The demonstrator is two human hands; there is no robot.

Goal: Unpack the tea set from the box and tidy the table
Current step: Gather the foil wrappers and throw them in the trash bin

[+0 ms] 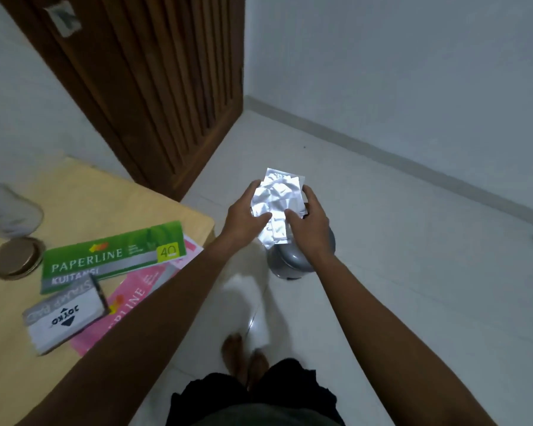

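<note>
A bunch of shiny silver foil packets (278,198) is held between both hands above the floor. My left hand (246,209) grips its left side with fingers along the edge and the thumb on top. My right hand (310,219) grips the right side the same way. Directly beneath the packets a grey round bin (290,261) stands on the white floor, partly hidden by my right hand and the packets.
A wooden table (83,195) fills the lower left, carrying a green Paperline book (111,256), a pink one (133,299), a stamp pad box (63,315), a round lid (16,256) and a glass jar (6,210). A brown door (154,87) stands behind. My feet (243,358) are below.
</note>
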